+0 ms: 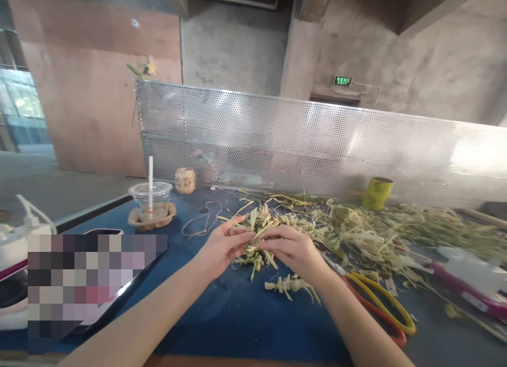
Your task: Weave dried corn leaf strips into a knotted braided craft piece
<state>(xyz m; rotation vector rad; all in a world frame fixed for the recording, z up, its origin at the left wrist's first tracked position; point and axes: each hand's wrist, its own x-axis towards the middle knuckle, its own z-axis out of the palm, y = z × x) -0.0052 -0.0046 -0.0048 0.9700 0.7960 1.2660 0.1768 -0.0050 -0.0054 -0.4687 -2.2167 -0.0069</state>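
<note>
In the middle of the head view, both hands meet over a heap of pale green dried plant strips (263, 216) on the blue table mat. My left hand (224, 245) has its thumb and fingers closed on some strips. From the other side my right hand (291, 245) pinches at the same strips, fingertips close to the left ones. The exact piece between the fingers is partly hidden. Below the right hand lies a small knotted piece of plant strips (291, 285). Beside my right forearm rest scissors (382, 301) with yellow and red-orange handles, partly covered by the arm.
At left stand a lidded plastic cup (149, 193) with a straw, a small woven jar (185, 180), looped string (202, 222) and a pixelated tablet-like device (95, 282). Loose strips (396, 229) spread rightward past a yellow-green cylinder (377, 194). A perforated metal screen (257, 129) closes the back.
</note>
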